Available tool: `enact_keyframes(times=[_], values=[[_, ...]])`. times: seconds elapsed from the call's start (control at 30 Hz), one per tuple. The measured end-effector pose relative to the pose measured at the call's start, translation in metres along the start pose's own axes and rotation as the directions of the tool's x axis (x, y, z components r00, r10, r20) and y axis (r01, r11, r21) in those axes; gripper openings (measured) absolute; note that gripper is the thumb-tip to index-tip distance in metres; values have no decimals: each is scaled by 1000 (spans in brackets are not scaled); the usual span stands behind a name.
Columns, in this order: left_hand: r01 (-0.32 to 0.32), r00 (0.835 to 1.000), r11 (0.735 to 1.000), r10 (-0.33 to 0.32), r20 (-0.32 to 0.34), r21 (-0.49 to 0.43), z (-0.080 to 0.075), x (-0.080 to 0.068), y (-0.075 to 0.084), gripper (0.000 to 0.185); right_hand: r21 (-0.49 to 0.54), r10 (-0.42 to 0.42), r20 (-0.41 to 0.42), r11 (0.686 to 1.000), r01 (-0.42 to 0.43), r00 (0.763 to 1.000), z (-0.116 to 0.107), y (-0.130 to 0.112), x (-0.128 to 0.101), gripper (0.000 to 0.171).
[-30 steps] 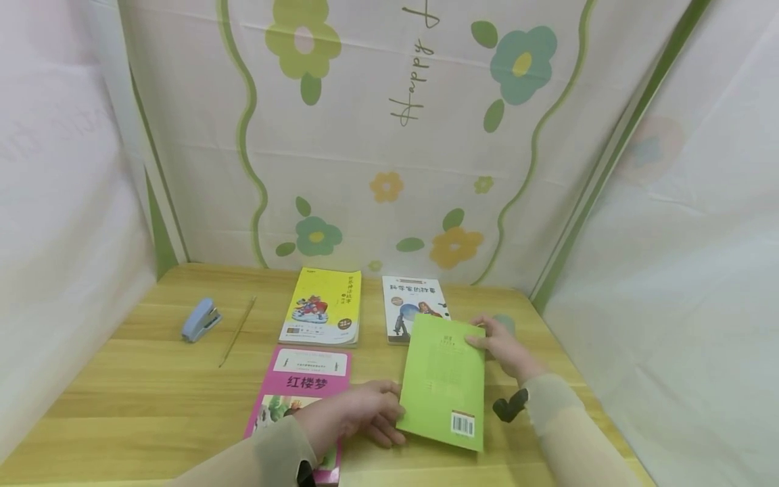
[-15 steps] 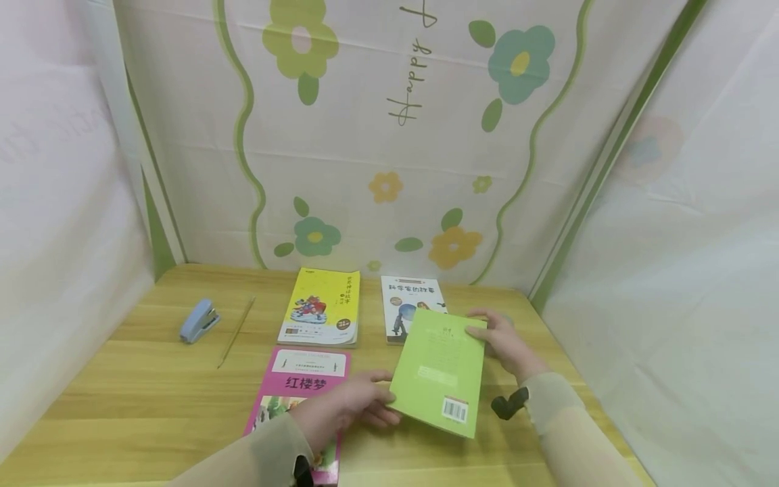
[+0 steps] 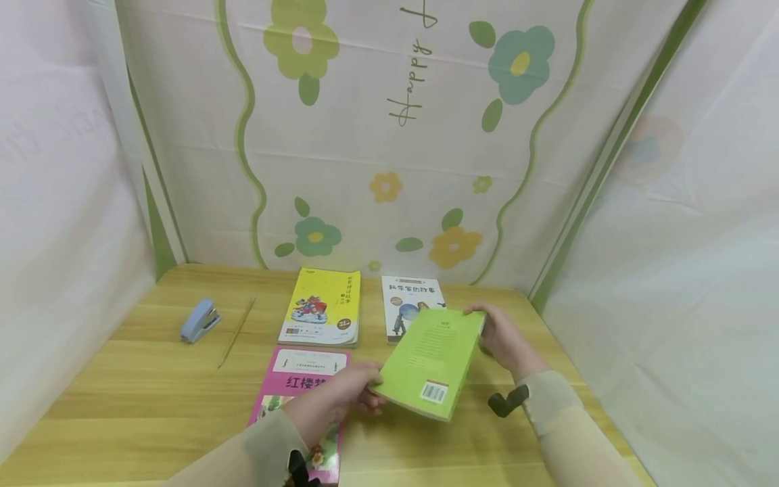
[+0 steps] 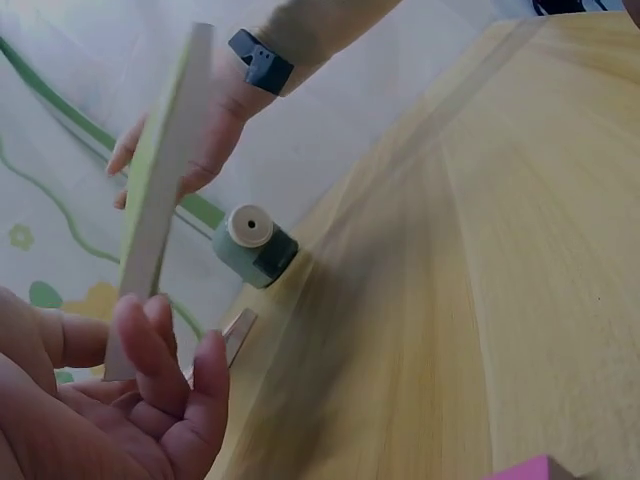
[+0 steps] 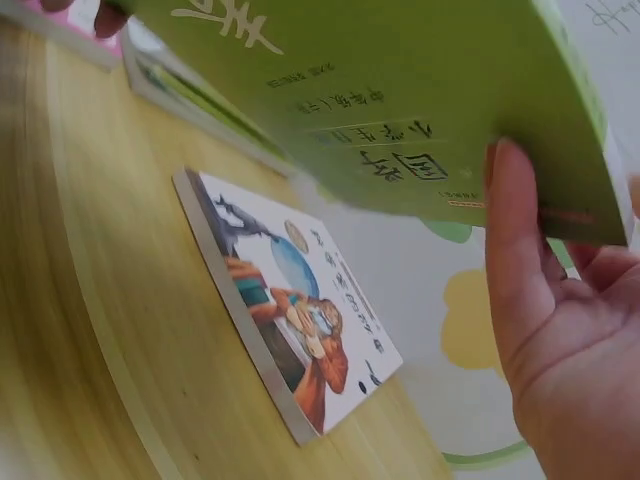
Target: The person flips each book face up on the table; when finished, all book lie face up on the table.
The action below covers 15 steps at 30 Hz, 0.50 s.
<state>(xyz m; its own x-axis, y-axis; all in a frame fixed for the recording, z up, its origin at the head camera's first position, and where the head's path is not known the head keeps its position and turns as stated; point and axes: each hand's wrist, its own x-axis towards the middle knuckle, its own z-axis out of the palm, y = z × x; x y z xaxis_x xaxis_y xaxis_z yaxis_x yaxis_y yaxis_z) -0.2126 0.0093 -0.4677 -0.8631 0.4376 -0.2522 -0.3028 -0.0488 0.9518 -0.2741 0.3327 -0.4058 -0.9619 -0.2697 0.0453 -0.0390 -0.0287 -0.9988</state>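
Note:
A green book (image 3: 429,362) is held off the wooden table (image 3: 134,399), back cover and barcode up, its far end raised. My left hand (image 3: 360,392) grips its near left corner. My right hand (image 3: 482,323) grips the far right corner. The left wrist view shows the green book (image 4: 160,200) edge-on, its low end resting in my left hand's fingers (image 4: 140,350), with the right hand (image 4: 205,140) behind it. From the right wrist, the right thumb (image 5: 520,260) presses on the book's printed cover (image 5: 400,100).
A white book (image 3: 408,303) lies under the raised one, a yellow book (image 3: 321,308) to its left and a pink book (image 3: 304,389) nearer me. A blue stapler (image 3: 199,320) and a thin stick (image 3: 237,331) lie at the left. A small green round object (image 4: 255,245) sits by the backdrop.
The green book has risen from the table and tilted, its far end going up. Both hands have kept hold of it and moved up with it.

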Motion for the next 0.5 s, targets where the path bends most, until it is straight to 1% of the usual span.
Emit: enact_keyframes(times=[0.07, 0.13, 0.23, 0.3, 0.37, 0.5], values=[[3, 1000, 1000, -3, -4, -12, -1, 0, 0, 44, 102, -12, 63, 995, 6, 998, 0, -2, 0, 45], [10, 1000, 1000, -10, -9, -21, -2, 0, 0, 44, 182, -34, 127, 983, 11, 991, 1, -3, 0, 47], [19, 1000, 1000, -19, -6, -24, -3, -1, 1, 45, 231, -72, 184, 973, 28, 980, 2, -3, 1, 45], [26, 1000, 999, -26, -10, -24, -3, -2, 1, 47, 231, -91, 195, 972, 45, 977, 3, -2, 2, 43], [33, 999, 999, -34, -16, -23, -3, -3, 1, 48, 213, -109, 189, 975, 67, 976, 5, -1, 2, 38], [50, 998, 998, -51, -25, -34, -4, -3, 1, 53, 137, -112, 135, 986, 94, 984, 9, 0, 2, 27]])
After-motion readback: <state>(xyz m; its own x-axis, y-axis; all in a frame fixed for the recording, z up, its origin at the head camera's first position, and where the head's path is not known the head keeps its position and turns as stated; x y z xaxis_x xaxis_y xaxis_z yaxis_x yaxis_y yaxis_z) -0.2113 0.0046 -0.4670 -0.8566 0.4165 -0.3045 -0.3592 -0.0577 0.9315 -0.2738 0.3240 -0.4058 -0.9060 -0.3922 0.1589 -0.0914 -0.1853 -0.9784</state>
